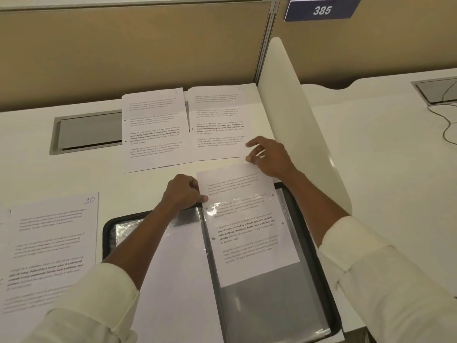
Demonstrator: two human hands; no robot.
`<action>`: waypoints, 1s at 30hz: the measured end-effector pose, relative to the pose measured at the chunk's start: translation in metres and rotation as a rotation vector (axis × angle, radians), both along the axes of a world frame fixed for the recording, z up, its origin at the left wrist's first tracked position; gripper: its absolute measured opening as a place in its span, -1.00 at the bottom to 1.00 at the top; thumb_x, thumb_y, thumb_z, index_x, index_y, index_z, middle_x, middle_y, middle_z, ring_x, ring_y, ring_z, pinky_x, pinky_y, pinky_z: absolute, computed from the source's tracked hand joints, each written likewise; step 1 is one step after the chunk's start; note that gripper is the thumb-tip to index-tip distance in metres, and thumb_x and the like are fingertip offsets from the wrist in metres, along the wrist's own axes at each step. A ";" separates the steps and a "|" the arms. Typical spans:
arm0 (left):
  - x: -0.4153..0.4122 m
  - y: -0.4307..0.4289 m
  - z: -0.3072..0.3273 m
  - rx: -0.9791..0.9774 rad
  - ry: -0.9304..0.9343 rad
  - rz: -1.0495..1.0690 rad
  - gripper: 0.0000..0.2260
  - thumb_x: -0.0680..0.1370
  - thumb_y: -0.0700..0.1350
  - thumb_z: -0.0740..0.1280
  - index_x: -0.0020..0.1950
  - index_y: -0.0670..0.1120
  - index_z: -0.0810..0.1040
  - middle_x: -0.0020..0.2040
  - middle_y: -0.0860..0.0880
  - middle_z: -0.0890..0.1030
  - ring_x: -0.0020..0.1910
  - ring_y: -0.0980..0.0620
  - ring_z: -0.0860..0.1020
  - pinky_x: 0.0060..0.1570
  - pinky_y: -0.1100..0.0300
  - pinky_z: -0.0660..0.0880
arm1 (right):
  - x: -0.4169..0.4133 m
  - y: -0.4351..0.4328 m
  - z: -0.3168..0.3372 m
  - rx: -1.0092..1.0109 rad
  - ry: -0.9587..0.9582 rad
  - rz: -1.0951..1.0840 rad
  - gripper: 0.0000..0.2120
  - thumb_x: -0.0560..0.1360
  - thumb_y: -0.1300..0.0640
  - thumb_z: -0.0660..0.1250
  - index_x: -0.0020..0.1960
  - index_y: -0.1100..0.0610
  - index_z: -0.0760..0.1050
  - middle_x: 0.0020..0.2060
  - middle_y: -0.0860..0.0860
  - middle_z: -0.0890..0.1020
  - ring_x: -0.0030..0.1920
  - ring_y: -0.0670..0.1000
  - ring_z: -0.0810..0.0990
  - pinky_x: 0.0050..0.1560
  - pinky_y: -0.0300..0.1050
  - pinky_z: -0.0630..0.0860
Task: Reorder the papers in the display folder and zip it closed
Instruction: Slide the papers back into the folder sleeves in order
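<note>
folder [106,231] cut off below (sheet [237,184] text blurry)

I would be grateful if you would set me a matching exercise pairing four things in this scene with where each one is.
Things:
1. sheet marked 10
2. half-inserted sheet
3. blue sign 385
4. display folder

Places:
A. mounted atop the partition
B. open at the near desk edge
C. flat on the desk, left of the folder
D. sticking out of the folder's right-hand sleeve

Pairs: 1-C; 2-D; 3-A; 4-B
</note>
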State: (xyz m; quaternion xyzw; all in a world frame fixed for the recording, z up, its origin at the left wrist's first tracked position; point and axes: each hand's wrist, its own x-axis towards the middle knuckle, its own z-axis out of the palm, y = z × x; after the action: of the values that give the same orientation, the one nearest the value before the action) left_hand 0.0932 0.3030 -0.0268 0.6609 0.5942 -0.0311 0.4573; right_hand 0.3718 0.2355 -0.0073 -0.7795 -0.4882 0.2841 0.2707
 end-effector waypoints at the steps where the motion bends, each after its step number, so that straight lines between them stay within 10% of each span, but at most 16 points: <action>1: 0.000 -0.001 0.000 0.007 -0.001 -0.005 -0.72 0.35 -0.15 0.72 -0.09 -0.13 0.67 -0.13 -0.02 0.74 -0.06 -0.04 0.70 0.04 0.03 0.64 | 0.000 0.005 0.004 -0.042 -0.049 0.095 -0.73 0.51 0.13 0.55 0.19 0.01 0.63 -0.17 -0.11 0.71 -0.12 -0.10 0.66 0.00 -0.08 0.58; 17: -0.024 -0.084 -0.003 0.507 -0.009 -0.071 -0.52 0.48 0.08 0.58 0.27 -0.07 0.51 0.31 -0.02 0.44 0.24 -0.07 0.51 0.00 -0.03 0.59 | -0.018 0.015 0.004 -0.292 -0.226 0.536 -0.81 0.49 0.31 0.49 0.02 0.07 0.70 -0.20 -0.12 0.62 -0.17 -0.15 0.57 -0.06 -0.10 0.52; 22: -0.041 -0.126 -0.014 0.500 0.001 -0.167 -0.56 0.49 0.11 0.59 0.25 0.00 0.53 0.57 -0.07 0.31 0.55 -0.13 0.32 0.42 -0.14 0.46 | -0.014 0.009 0.005 -0.427 -0.217 0.599 -0.82 0.51 0.30 0.49 0.08 0.12 0.69 -0.09 -0.04 0.67 -0.04 0.00 0.63 0.10 -0.02 0.58; 30: -0.042 -0.155 -0.016 0.491 0.030 -0.189 -0.18 0.56 0.32 0.41 0.70 0.03 0.19 0.75 -0.04 -0.12 0.73 -0.10 -0.05 0.55 -0.18 0.29 | -0.036 0.006 0.003 -0.421 -0.260 0.601 -0.55 0.32 -0.26 0.63 0.05 -0.08 0.55 -0.07 -0.15 0.58 -0.07 -0.09 0.57 -0.01 -0.06 0.51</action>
State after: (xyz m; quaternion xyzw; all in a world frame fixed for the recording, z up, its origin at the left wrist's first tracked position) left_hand 0.0515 0.1484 -0.0425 0.8041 0.5262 0.0616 0.2697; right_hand 0.3357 0.2419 -0.0042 -0.6696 -0.6561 0.3436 -0.0546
